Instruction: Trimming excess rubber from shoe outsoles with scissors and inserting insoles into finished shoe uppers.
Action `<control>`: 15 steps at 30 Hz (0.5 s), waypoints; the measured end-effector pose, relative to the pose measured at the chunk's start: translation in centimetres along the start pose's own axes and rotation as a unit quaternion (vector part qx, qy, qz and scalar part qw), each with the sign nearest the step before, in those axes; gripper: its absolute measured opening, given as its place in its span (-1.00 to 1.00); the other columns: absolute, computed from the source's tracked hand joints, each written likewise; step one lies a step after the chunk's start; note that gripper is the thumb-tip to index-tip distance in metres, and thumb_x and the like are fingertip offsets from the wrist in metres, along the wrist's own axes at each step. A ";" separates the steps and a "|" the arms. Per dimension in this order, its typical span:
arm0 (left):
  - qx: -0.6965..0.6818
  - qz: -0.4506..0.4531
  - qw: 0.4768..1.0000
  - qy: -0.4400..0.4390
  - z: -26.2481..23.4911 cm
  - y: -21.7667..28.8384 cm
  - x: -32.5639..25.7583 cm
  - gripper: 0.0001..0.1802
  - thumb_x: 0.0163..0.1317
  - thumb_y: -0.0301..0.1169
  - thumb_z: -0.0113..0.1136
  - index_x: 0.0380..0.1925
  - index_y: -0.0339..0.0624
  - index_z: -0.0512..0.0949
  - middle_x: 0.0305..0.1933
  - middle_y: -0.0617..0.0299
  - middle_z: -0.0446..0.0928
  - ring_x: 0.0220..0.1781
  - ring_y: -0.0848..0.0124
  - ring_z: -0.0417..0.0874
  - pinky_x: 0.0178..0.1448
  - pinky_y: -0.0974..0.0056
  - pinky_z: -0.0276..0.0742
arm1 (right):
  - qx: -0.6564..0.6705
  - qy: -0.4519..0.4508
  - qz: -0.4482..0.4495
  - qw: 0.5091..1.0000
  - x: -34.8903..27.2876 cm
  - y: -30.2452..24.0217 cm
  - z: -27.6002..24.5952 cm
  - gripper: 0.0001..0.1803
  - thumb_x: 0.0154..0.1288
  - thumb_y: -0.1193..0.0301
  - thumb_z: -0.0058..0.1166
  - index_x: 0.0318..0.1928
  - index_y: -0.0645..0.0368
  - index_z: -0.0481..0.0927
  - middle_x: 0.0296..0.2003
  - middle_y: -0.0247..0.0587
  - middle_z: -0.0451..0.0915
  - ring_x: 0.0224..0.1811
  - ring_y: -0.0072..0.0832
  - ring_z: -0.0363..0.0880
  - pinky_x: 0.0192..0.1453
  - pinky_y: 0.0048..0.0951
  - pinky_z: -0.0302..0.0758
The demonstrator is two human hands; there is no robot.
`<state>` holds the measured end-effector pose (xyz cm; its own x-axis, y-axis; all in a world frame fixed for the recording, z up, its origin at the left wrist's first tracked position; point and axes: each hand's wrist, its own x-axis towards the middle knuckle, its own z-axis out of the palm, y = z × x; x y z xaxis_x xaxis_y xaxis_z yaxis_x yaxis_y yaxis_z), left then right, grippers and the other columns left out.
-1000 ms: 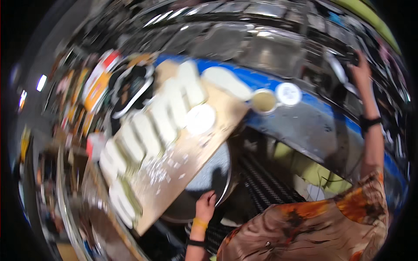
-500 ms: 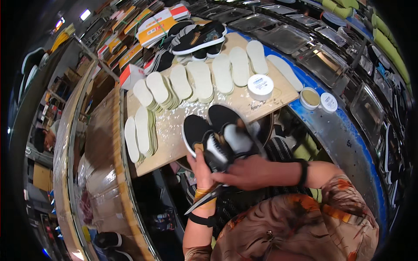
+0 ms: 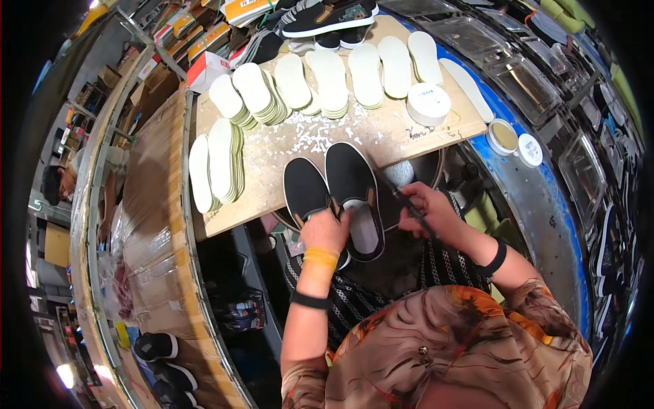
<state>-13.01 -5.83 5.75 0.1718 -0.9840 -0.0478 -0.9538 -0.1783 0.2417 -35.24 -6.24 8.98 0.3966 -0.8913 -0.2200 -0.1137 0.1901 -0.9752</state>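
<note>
A pair of black slip-on shoes with white-edged soles is held side by side, toes pointing away, over the near edge of the wooden board. My left hand is closed on them, its fingers over the opening of the left shoe and its thumb at the inner side of the right shoe. The pale lining of the right shoe shows. To the right of the shoes, my right hand is closed around dark scissors; the fingers partly hide them.
Stacks of cream insoles line the far and left parts of the wooden board, with white scraps between. A round white tub stands at its right. More shoes lie at the back. An opened tub sits on the blue-edged bench.
My right hand has moved away from the shoes to the right with the scissors. The shoes now point straighter ahead, and my left hand has shifted onto their openings.
</note>
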 end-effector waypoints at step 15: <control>-0.791 -0.135 0.589 -0.093 -3.8 -8.1 -8.0 -0.56 0.20 -0.38 -0.03 0.07 -0.36 0.31 0.03 0.10 0.46 0.00 0.25 0.51 0.06 0.29 0.43 | -0.244 -0.041 -0.086 0.965 2.1 -1.1 -0.4 -0.32 -0.10 0.02 0.24 0.02 0.09 0.39 -0.33 -0.13 0.54 -0.28 -0.23 0.55 -0.22 -0.37 0.44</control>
<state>-5.69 3.52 7.80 0.0935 -0.9277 -0.3615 0.5508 -0.2542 0.7950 -34.64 -8.44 9.58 0.5160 -0.8532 -0.0762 -0.4471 -0.1924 -0.8735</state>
